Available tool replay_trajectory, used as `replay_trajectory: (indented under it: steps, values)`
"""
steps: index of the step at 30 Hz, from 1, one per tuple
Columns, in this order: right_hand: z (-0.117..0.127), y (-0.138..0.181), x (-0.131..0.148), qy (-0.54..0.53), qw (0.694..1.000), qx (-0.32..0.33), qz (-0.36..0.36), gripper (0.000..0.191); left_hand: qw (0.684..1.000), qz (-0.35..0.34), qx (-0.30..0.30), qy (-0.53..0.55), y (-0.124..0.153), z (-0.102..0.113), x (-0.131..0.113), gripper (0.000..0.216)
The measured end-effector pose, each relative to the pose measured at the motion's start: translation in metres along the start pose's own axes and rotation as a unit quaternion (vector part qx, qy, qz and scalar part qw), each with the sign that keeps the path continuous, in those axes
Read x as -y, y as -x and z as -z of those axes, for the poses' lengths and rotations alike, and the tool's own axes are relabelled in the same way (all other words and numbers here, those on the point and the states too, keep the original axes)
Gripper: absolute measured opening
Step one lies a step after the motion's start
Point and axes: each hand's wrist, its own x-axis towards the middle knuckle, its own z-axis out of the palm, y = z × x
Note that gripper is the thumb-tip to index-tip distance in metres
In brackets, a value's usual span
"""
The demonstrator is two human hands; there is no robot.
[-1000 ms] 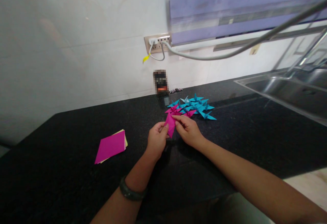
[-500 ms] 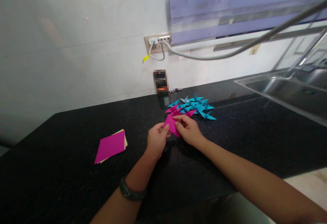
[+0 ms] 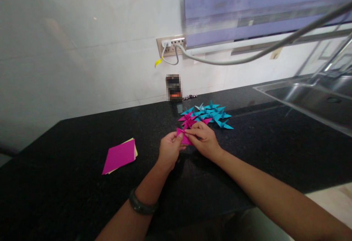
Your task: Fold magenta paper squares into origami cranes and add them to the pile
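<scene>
Between both hands is a folded piece of pink origami paper [image 3: 187, 139], held just above the dark counter. My left hand [image 3: 169, 148] grips its left side, thumb on top and fingers beneath. My right hand [image 3: 205, 140] pinches its upper right part with thumb and forefinger; the fingers cover some of the folds. Just beyond the hands lie several pink paper cranes [image 3: 188, 119], with several blue paper cranes [image 3: 211, 113] grouped behind and to the right. Off to the left rests a stack of square paper [image 3: 119, 156], pink on top with yellow edges showing.
The black counter [image 3: 68, 182] runs along a white wall. A phone-like object [image 3: 173, 88], blurred out, leans on the wall beside a beaded strand [image 3: 190, 97]. A grey cable [image 3: 236, 61] runs from the wall socket [image 3: 171, 45] across the upper right. A steel sink [image 3: 305, 96] is at right.
My right thumb and forefinger have shifted along the pink paper's upper edge, and its outline now looks flatter and smaller. My left hand keeps its grip. The view has moved slightly.
</scene>
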Motion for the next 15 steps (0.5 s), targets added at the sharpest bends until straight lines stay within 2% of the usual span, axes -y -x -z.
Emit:
replay_trajectory:
  steps: [6,11,15]
  values:
    - [0.0031,0.0000,-0.0005,0.029,0.997,0.029,0.066,0.019,1.000,-0.026,-0.011,-0.003,-0.0003,0.0021,-0.0003,0.031]
    - [0.0032,0.0010,-0.0004,0.060,0.993,0.050,0.090,0.020,0.999,-0.034,-0.002,-0.001,-0.0012,0.0029,-0.0013,0.031]
    - [0.0026,0.0036,-0.0011,0.096,0.987,0.061,0.116,0.020,0.999,-0.035,-0.018,0.001,-0.0023,0.0036,-0.0010,0.029]
